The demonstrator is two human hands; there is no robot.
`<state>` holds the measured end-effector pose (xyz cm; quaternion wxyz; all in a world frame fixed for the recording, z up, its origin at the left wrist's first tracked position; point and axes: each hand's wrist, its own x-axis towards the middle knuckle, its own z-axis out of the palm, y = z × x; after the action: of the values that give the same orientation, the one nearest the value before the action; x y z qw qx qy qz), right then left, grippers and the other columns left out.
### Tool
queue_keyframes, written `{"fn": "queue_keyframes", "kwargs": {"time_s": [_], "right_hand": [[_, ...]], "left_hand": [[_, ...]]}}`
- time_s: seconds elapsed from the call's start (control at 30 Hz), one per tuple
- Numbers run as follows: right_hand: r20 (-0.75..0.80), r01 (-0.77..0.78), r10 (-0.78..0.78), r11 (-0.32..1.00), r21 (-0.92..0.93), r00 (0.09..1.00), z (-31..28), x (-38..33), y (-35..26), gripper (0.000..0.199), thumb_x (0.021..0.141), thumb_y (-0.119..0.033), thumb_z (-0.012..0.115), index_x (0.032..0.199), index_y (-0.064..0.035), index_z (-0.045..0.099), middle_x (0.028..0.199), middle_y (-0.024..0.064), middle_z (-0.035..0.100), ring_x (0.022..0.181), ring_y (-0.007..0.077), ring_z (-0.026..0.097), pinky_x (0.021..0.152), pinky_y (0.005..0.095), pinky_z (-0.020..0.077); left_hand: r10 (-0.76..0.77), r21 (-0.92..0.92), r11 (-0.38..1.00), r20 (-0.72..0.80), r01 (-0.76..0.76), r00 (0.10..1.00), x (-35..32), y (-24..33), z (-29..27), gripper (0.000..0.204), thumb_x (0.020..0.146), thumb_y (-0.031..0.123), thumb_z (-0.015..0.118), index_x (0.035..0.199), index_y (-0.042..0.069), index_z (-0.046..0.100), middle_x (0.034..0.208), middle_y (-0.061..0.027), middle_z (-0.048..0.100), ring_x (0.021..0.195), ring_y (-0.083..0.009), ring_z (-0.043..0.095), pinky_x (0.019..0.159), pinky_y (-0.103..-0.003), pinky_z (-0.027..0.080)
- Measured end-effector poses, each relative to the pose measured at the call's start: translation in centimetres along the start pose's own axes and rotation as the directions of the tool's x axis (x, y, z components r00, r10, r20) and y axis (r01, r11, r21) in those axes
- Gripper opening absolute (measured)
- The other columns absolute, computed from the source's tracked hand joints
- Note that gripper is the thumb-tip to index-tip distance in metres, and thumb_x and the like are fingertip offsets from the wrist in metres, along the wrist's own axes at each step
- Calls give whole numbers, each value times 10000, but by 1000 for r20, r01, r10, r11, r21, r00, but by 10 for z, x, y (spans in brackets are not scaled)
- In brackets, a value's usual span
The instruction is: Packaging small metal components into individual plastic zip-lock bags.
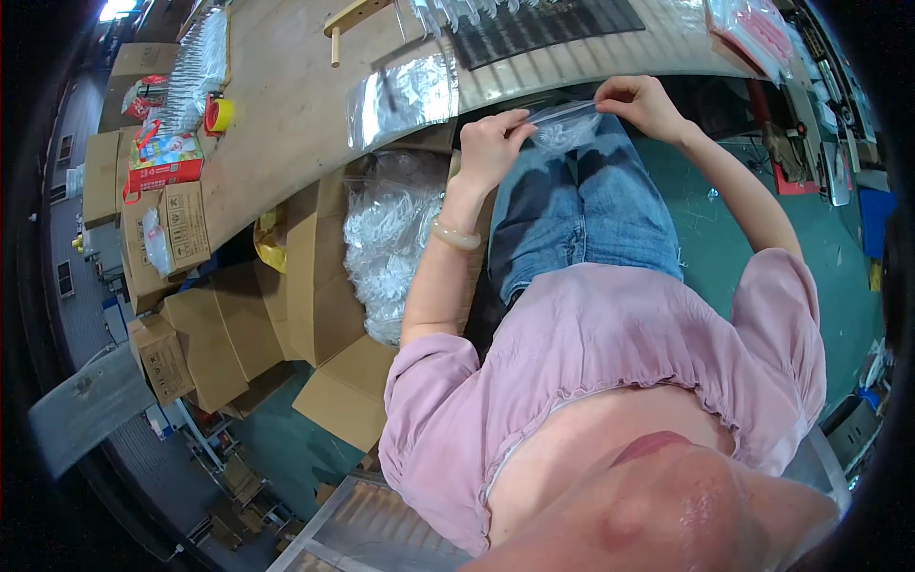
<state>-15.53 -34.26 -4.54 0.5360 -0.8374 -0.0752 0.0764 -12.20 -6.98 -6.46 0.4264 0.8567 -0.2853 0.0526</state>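
A small see-through zip bag (pixel 564 135) with whitish contents hangs over my lap, just below the table edge. My left hand (pixel 488 151) pinches its upper left corner between thumb and fingers. The upper right corner is pinched by my right hand (pixel 646 107), so the top edge is stretched between the two hands. What exactly lies inside the bag is too small to tell. A flat stack of see-through bags (pixel 405 95) rests on the table edge near my left hand. Below it, an open cardboard box (pixel 316 257) holds many filled see-through bags (pixel 389 243).
The wooden table (pixel 286 105) curves around ahead of me. On it are a dark mat (pixel 543 36), a wooden piece with a peg (pixel 356 15), a yellow tape roll (pixel 220 115) and pink plastic packs (pixel 760 36). More cardboard boxes (pixel 214 329) stand at the left.
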Motion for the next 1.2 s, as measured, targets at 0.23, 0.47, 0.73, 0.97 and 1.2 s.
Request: {"fn": "queue_keyframes", "kwargs": {"time_s": [0.23,0.47,0.73,0.97,1.2], "right_hand": [[-104,68,-58,993,95,993,27,2,10,70,805,-63,679,835,-4,654,827,23,593,760,92,573,708,237,467],[71,149,-153,988,50,986,56,-11,41,64,798,-76,652,824,-25,623,869,35,571,827,160,546,754,271,425],[127,404,-383,867,-292,915,102,1,10,119,791,-131,612,871,-51,577,864,93,561,836,285,491,779,357,400],[246,408,-352,883,-231,903,101,6,9,94,800,-118,581,842,-45,538,826,91,534,810,269,473,738,353,405],[128,323,-299,909,-263,946,62,-5,34,69,811,-83,567,832,-37,520,773,96,501,771,239,485,707,326,414]], "left_hand": [[146,164,975,19,-147,989,-6,-1,-16,143,823,114,675,930,21,662,809,-84,697,680,-153,668,611,-257,510],[-318,-616,726,93,305,944,-64,-26,35,128,929,104,548,977,-14,562,768,-63,681,702,-114,646,611,-262,519],[-365,-500,795,60,345,929,-73,-7,50,130,942,106,527,969,-18,559,732,-69,664,641,-99,630,591,-233,518],[-375,-449,821,43,353,926,-81,-8,19,120,940,104,531,965,-7,569,738,-71,662,625,-101,622,575,-237,514],[-529,-498,800,-324,335,784,-111,-21,-88,93,948,115,526,957,32,566,745,-65,645,634,-109,626,575,-237,516]]}}
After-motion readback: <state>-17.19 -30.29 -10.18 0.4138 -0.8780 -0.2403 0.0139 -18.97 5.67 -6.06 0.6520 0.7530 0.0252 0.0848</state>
